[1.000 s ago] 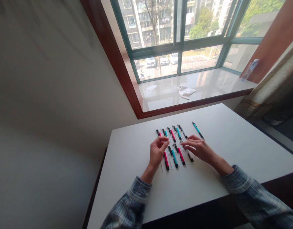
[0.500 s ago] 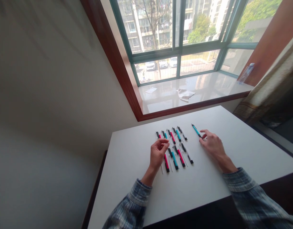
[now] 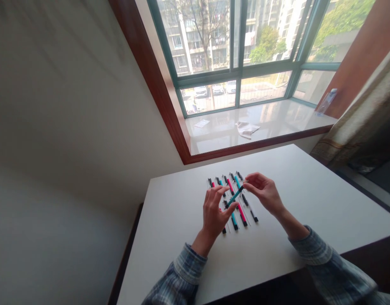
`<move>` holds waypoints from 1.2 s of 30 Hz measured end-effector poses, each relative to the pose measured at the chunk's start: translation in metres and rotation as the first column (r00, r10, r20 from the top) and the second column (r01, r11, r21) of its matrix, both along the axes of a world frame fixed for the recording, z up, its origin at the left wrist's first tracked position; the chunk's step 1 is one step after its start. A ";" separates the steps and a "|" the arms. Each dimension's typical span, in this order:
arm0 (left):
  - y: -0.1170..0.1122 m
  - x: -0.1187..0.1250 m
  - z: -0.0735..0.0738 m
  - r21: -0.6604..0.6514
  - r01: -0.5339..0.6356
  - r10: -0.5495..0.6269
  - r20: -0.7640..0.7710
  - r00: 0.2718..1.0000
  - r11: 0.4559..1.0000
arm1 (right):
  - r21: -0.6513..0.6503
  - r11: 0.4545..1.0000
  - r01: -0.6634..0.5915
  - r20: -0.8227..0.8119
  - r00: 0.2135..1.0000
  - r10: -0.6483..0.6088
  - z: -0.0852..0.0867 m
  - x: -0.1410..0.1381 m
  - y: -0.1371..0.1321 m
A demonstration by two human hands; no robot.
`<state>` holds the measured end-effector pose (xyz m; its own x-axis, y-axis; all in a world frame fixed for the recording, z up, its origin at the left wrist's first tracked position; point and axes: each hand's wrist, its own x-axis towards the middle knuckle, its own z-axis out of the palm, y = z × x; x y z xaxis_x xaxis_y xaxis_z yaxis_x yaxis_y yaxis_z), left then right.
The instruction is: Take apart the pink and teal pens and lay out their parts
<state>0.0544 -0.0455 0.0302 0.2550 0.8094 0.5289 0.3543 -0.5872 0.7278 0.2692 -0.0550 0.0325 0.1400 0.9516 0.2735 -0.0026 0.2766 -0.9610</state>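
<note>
My right hand [image 3: 263,192] and my left hand [image 3: 214,214] both hold a teal and black pen [image 3: 234,197], lifted slantwise above the white table. The right fingertips pinch its upper end, while the left fingers and thumb hold its lower end. Beneath my hands lie two rows of black-tipped pens [image 3: 225,182] with teal or pink barrels. My left hand hides part of the lower row [image 3: 242,214], and the held pen crosses above both rows.
The white table's [image 3: 309,199] edges run close by at the left and front. Behind it is a glossy window sill [image 3: 255,123] holding a white cloth [image 3: 247,129] and a paper slip [image 3: 201,123]. A patterned curtain [image 3: 356,118] hangs at the right.
The teal and black pen no longer lies on the table to the right of the rows. Both hands now hold it up over the rows, and my right hand has moved left.
</note>
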 end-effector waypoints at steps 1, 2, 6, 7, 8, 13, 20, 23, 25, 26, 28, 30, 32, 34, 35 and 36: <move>0.000 0.000 -0.001 -0.017 0.012 -0.012 -0.006 1.000 1.000 | -0.004 0.998 -0.055 -0.011 0.998 0.055 0.002 -0.007 0.002; 0.001 0.000 -0.002 -0.040 0.021 -0.022 -0.005 1.000 0.999 | -0.007 0.995 -0.102 -0.015 0.995 0.102 0.003 -0.012 0.003; 0.002 -0.001 -0.003 -0.114 0.005 -0.005 0.000 1.000 0.993 | -0.036 0.983 -0.178 0.010 0.984 0.178 0.005 -0.021 0.011; 0.002 -0.001 -0.003 -0.124 -0.005 0.006 0.002 1.000 0.992 | -0.043 0.987 -0.156 0.024 0.987 0.157 0.005 -0.021 0.013; 0.002 -0.001 -0.003 -0.134 -0.013 0.014 0.007 1.000 0.991 | -0.045 0.991 -0.126 0.041 0.991 0.128 0.004 -0.020 0.016; 0.003 -0.003 -0.005 -0.127 -0.026 0.023 -0.027 0.999 0.992 | -0.030 0.995 -0.091 0.121 0.988 0.093 0.001 -0.016 0.026; 0.007 -0.004 -0.011 -0.087 -0.059 0.042 -0.189 0.981 0.994 | -0.033 0.996 -0.087 0.125 0.988 0.091 -0.014 -0.013 0.032; 0.007 -0.003 -0.010 -0.137 -0.080 0.047 -0.228 0.973 0.987 | -0.030 0.991 -0.129 0.065 0.989 0.131 -0.019 -0.011 0.034; 0.007 -0.003 -0.009 -0.164 -0.094 0.053 -0.241 0.969 0.982 | -0.032 0.987 -0.160 0.029 0.986 0.161 -0.020 -0.010 0.034; 0.007 -0.003 -0.008 -0.172 -0.097 0.053 -0.244 0.968 0.980 | -0.034 0.984 -0.174 0.012 0.985 0.175 -0.020 -0.010 0.034; 0.007 -0.003 -0.007 -0.177 -0.088 0.043 -0.244 0.969 0.980 | -0.039 0.980 -0.196 -0.024 0.981 0.195 -0.019 -0.010 0.033; 0.007 -0.003 -0.008 -0.184 -0.070 0.023 -0.243 0.970 0.980 | -0.041 0.978 -0.203 -0.066 0.978 0.200 -0.018 -0.010 0.032; 0.006 -0.003 -0.008 -0.205 -0.048 -0.003 -0.242 0.970 0.978 | -0.034 0.979 -0.200 -0.110 0.974 0.196 -0.017 -0.009 0.031; 0.006 -0.003 -0.009 -0.241 -0.025 -0.032 -0.231 0.972 0.970 | -0.018 0.978 -0.206 -0.148 0.968 0.201 -0.016 -0.009 0.031; 0.006 -0.003 -0.010 -0.260 -0.013 -0.046 -0.220 0.974 0.965 | -0.008 0.976 -0.216 -0.161 0.964 0.212 -0.016 -0.009 0.031; 0.006 -0.003 -0.010 -0.279 -0.001 -0.059 -0.204 0.977 0.960 | 0.002 0.973 -0.229 -0.172 0.959 0.226 -0.016 -0.009 0.031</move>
<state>0.0515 -0.0398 0.0199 0.3613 0.9065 0.2183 0.5014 -0.3863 0.7742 0.2607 -0.0235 0.0163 -0.0381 0.9682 0.2472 -0.2268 0.2325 -0.9458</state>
